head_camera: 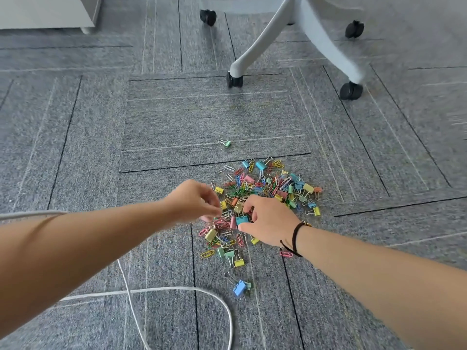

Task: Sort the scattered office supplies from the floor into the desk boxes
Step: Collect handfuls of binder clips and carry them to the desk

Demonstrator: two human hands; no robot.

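"Why are both hands down in the clips?"

"I think I'm picking them out to sort. My left hand (194,202) has its fingers curled at the near edge of the pile of clips (257,200) on the carpet (75,147). It looks like it pinches something small, but I can't tell what. My right hand (270,221) is bent over the middle, thumb beside a blue clip (241,220)."

"Is it holding that one?"

"I can't tell. Its fingertips are hidden."

"Where are the boxes?"

"Not in view. One green clip (225,142) lies alone, nearer the chair (290,34). A white cord (177,289) loops close by, cut off at the bottom."
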